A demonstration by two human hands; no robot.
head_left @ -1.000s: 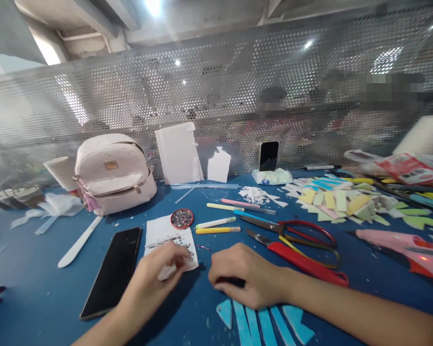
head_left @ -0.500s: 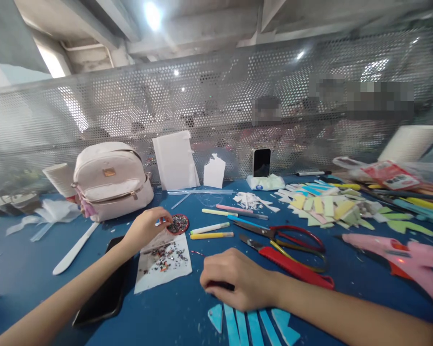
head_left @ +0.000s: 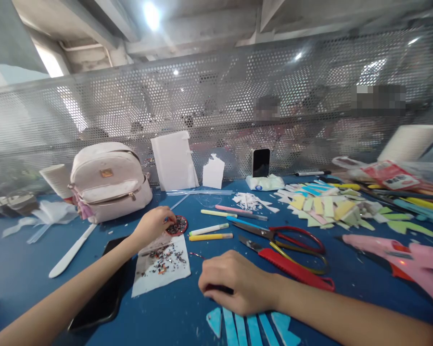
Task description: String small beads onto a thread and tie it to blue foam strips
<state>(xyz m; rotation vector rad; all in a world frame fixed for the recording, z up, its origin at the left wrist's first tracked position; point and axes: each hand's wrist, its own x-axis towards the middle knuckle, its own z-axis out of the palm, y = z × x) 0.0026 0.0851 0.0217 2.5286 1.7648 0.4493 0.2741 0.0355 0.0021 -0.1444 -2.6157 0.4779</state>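
Note:
My left hand (head_left: 154, 224) reaches forward, its fingertips pinched in a small round red lid (head_left: 178, 225) filled with glittery sequins. Below the lid lies a white paper sheet (head_left: 161, 266) scattered with more sequins. My right hand (head_left: 239, 280) rests curled on the blue table (head_left: 187, 312), closed over a small dark object (head_left: 220, 289) that I cannot make out. Light blue foam strips (head_left: 252, 327) lie just under that hand. A black phone (head_left: 99, 298) lies under my left forearm.
Red-handled scissors (head_left: 288, 235) and red-handled cutters (head_left: 296, 271) lie right of my hand, markers (head_left: 211, 236) beyond. A pink glue gun (head_left: 407, 259) sits at right, foam scraps (head_left: 328, 204) behind. A pale backpack (head_left: 108, 180), paper cup (head_left: 57, 178), white knife (head_left: 72, 250) and mesh screen (head_left: 216, 105) stand at back.
My left hand left the paper sheet near me and moved forward to the red sequin lid. The right hand has stayed curled in place.

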